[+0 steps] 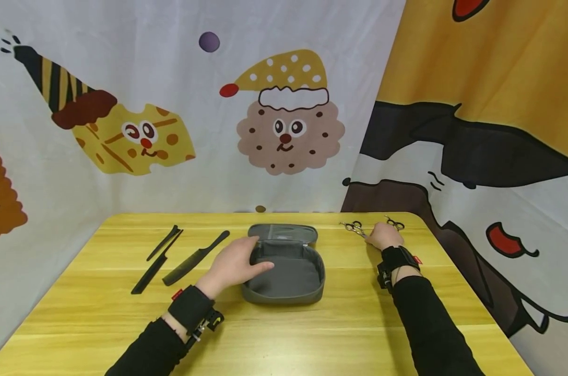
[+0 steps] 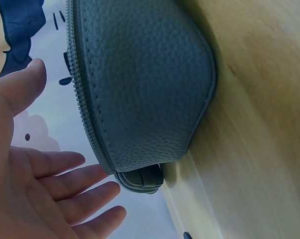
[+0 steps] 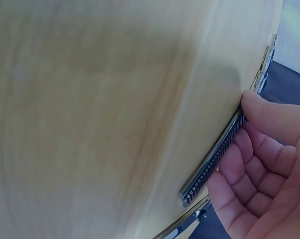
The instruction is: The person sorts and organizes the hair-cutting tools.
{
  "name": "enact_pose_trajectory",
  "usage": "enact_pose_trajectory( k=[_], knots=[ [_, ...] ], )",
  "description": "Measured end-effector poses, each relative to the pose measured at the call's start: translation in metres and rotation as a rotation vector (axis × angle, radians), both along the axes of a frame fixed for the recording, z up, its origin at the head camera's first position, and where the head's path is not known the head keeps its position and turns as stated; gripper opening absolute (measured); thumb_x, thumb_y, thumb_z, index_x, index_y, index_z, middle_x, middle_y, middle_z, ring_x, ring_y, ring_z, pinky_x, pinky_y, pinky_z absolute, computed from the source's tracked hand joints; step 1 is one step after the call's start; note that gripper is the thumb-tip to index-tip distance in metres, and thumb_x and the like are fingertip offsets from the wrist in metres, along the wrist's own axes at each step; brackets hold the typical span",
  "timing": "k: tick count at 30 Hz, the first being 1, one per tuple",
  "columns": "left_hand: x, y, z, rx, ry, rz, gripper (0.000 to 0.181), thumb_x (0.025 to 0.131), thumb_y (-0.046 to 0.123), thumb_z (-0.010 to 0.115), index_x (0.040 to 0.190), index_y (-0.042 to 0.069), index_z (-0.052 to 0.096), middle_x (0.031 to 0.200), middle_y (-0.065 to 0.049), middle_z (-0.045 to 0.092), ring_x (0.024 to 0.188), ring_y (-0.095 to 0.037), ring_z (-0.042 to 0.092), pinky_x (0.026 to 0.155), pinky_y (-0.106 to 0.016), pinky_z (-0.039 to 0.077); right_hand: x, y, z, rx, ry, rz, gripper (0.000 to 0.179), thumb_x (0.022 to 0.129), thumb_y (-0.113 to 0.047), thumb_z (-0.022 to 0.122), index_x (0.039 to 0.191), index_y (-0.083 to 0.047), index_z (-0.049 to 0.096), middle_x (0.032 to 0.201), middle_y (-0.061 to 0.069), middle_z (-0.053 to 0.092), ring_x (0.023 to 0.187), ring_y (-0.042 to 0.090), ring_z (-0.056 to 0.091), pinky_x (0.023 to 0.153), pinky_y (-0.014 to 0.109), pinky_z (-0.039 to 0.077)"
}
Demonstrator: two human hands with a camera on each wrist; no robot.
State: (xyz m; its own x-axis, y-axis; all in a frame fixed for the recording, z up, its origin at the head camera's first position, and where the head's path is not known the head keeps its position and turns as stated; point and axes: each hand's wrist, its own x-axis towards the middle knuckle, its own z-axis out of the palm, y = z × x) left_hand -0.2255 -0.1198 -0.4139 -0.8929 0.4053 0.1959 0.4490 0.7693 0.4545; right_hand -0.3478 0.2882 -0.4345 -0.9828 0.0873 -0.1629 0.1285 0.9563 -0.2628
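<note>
A grey zippered case [image 1: 284,300] lies unzipped on the table, its lid [image 1: 293,232] folded back. My left hand [image 1: 237,263] is at its left side, fingers extended and thumb over the opening; in the left wrist view the fingertips are by the zipper edge of the case [image 2: 145,84]. At the right, my right hand [image 1: 386,236] pinches a pair of thinning scissors [image 1: 356,228] around the blades. The right wrist view shows their toothed blade [image 3: 214,158] between thumb and fingers. A second pair of scissors [image 1: 395,223] lies just beyond that hand, partly hidden.
Three dark combs lie left of the case: a wide-handled comb [image 1: 194,259], a thin-tailed comb [image 1: 153,269] and a smaller narrow piece [image 1: 163,243]. The wooden table [image 1: 293,339] ends at a patterned cloth [image 1: 171,193] behind.
</note>
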Motion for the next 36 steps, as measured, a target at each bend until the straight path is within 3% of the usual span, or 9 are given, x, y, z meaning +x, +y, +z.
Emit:
enact_pose_trajectory(
  k=[6, 12, 18, 25, 29, 36],
  knots=[
    [0.0, -0.001, -0.001, -0.002, 0.001, 0.001, 0.078, 0.091, 0.048, 0.069, 0.143, -0.005, 0.047, 0.137, -0.025, 0.053, 0.126, -0.041, 0.05, 0.106, -0.049, 0.04, 0.002, -0.003, 0.004, 0.019, -0.009, 0.043, 0.026, 0.092, -0.023, 0.068, 0.074, -0.005, 0.067, 0.068, 0.008, 0.054, 0.063, 0.026, 0.051, 0.058, 0.036, 0.039],
    [0.001, -0.001, -0.002, 0.0, -0.012, 0.0, 0.077, 0.091, 0.048, 0.069, 0.143, -0.005, 0.047, 0.138, -0.024, 0.052, 0.127, -0.04, 0.05, 0.107, -0.048, 0.04, 0.007, -0.003, 0.01, 0.032, -0.036, 0.097, 0.023, 0.095, -0.019, 0.062, 0.081, -0.001, 0.065, 0.075, 0.012, 0.054, 0.068, 0.028, 0.05, 0.062, 0.038, 0.038],
    [0.0, -0.001, -0.004, -0.009, -0.017, 0.014, 0.078, 0.09, 0.05, 0.068, 0.143, -0.004, 0.047, 0.139, -0.023, 0.052, 0.128, -0.039, 0.05, 0.106, -0.047, 0.04, 0.007, -0.001, 0.007, 0.028, -0.03, 0.139, 0.023, 0.096, -0.015, 0.06, 0.079, -0.001, 0.062, 0.069, 0.01, 0.048, 0.062, 0.025, 0.046, 0.061, 0.035, 0.035],
    [0.002, -0.002, -0.004, 0.016, -0.037, 0.01, 0.076, 0.091, 0.046, 0.068, 0.143, -0.005, 0.046, 0.139, -0.025, 0.051, 0.128, -0.041, 0.048, 0.108, -0.049, 0.038, 0.002, 0.002, 0.001, 0.019, -0.036, 0.134, 0.02, 0.093, -0.014, 0.063, 0.077, -0.003, 0.059, 0.072, 0.009, 0.051, 0.064, 0.024, 0.046, 0.061, 0.035, 0.036],
    [0.003, -0.003, -0.005, 0.022, -0.034, 0.007, 0.076, 0.091, 0.045, 0.069, 0.143, -0.006, 0.046, 0.139, -0.025, 0.051, 0.129, -0.041, 0.048, 0.109, -0.049, 0.037, 0.002, 0.003, -0.001, -0.002, -0.03, 0.133, 0.028, 0.091, -0.016, 0.067, 0.067, -0.006, 0.057, 0.062, 0.003, 0.044, 0.057, 0.02, 0.042, 0.058, 0.033, 0.035],
    [0.002, -0.006, -0.009, 0.026, -0.041, 0.012, 0.076, 0.091, 0.046, 0.068, 0.143, -0.005, 0.046, 0.14, -0.025, 0.051, 0.129, -0.041, 0.048, 0.108, -0.05, 0.038, 0.011, 0.0, 0.005, -0.028, 0.018, 0.12, 0.024, 0.09, -0.016, 0.071, 0.071, -0.002, 0.068, 0.062, 0.004, 0.053, 0.058, 0.022, 0.048, 0.059, 0.035, 0.039]
  ],
)
